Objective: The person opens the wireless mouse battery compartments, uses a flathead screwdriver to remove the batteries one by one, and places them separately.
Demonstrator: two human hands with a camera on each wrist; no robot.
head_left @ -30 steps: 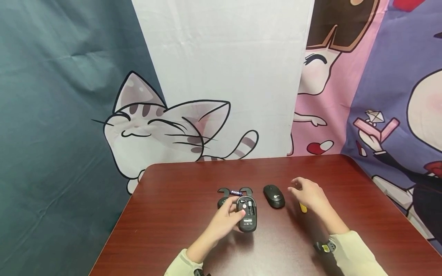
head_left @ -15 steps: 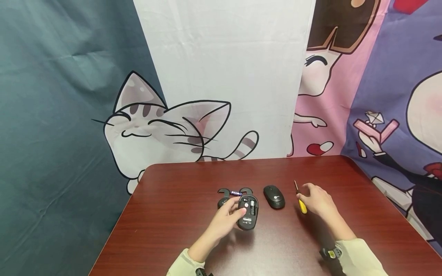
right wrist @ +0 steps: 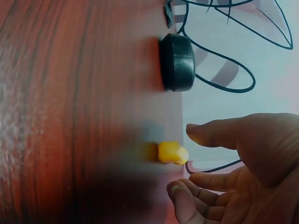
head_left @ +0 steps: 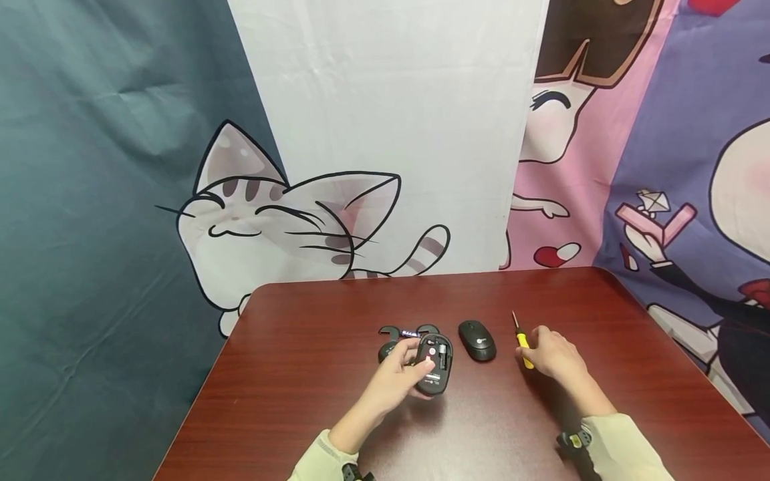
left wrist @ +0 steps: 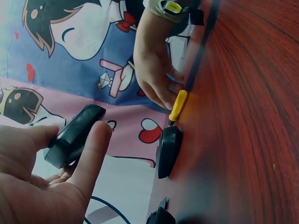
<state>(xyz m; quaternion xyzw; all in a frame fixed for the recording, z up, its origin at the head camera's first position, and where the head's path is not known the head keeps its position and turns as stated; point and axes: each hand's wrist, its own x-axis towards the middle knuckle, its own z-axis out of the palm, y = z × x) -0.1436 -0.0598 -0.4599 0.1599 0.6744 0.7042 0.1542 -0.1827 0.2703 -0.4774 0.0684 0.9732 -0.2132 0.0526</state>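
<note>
My left hand (head_left: 388, 384) grips a black computer mouse (head_left: 441, 379) turned underside up, thumb across its base. The battery compartment is open, with a battery (head_left: 443, 354) in it. A yellow-handled screwdriver (head_left: 523, 342) lies on the table, its shaft pointing away. My right hand (head_left: 559, 357) is beside the handle. In the right wrist view, the thumb and fingers stand apart, with the yellow handle (right wrist: 170, 152) beyond the gap between them. A second black mouse (head_left: 477, 341) rests right side up between the hands.
Behind the held mouse lie a loose battery (head_left: 410, 334) and curved black pieces (head_left: 391, 332), partly hidden by the left hand. A printed cloth (head_left: 397, 133) hangs along the far edge of the red-brown table (head_left: 289, 374).
My right hand has shifted right and slightly down, uncovering the screwdriver, and is now at its handle. The held mouse has risen slightly and tilted in my left hand.
</note>
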